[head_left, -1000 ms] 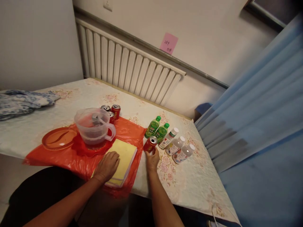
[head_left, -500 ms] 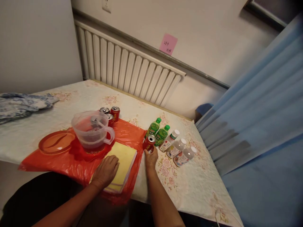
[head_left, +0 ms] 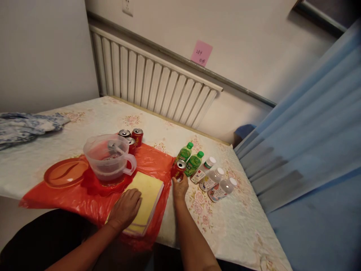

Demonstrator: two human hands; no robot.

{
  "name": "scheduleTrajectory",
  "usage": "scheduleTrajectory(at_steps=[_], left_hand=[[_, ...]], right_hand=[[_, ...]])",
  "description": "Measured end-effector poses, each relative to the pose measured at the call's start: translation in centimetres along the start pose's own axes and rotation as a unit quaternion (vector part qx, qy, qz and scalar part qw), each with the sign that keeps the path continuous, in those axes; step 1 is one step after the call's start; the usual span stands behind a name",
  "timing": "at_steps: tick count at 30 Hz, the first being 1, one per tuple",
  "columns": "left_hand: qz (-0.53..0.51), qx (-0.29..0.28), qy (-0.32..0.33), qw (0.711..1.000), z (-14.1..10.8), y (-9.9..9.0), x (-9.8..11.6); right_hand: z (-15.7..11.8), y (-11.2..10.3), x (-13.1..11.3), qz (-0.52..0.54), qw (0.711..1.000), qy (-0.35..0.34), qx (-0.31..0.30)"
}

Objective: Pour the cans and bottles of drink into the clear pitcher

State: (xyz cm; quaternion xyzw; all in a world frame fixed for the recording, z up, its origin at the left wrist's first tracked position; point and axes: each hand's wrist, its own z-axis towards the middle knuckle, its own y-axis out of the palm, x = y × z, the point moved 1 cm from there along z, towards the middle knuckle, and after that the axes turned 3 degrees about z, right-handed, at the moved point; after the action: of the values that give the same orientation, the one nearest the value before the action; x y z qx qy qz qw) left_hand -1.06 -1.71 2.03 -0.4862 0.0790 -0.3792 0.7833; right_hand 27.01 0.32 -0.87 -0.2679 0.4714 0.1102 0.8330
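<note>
My left hand (head_left: 126, 206) lies flat, palm down, on a stack of folded yellow cloths (head_left: 150, 188). The stack rests on a red plastic bag (head_left: 150, 156) spread over the table. With its fingers round the lower part of a red drink can (head_left: 178, 170), my right hand (head_left: 181, 187) keeps it upright at the bag's right edge. Two green-capped bottles (head_left: 194, 162) stand just behind that can. To the left of the cloths is a clear plastic jug (head_left: 105, 160) with liquid in it, its handle turned toward the cloths.
Three white-capped bottles (head_left: 222, 189) line up right of the green ones. Several cans (head_left: 137, 137) stand behind the jug. An orange-red plate or lid (head_left: 64, 173) lies left of it. Blue-and-white cloth (head_left: 28, 127) covers the far left. A radiator (head_left: 152, 79) and a blue curtain (head_left: 313, 131) border the table.
The view has shifted very slightly. Both hands stay in place, the left on the yellow cloths and the right at the red can.
</note>
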Motion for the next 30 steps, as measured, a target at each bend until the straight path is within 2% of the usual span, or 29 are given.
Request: scheduleTrajectory(at_steps=[17,30], left_hand=[[-0.018,-0.015,-0.005,1.000,0.0,0.0,0.0],[-0.021,0.001,-0.008,1.000,0.1,0.0,0.0]], right_hand=[[0.0,0.3,0.8,0.006,1.000,0.013,-0.002],[-1.8,-1.1,0.6,0.016,0.999,0.023,-0.017]])
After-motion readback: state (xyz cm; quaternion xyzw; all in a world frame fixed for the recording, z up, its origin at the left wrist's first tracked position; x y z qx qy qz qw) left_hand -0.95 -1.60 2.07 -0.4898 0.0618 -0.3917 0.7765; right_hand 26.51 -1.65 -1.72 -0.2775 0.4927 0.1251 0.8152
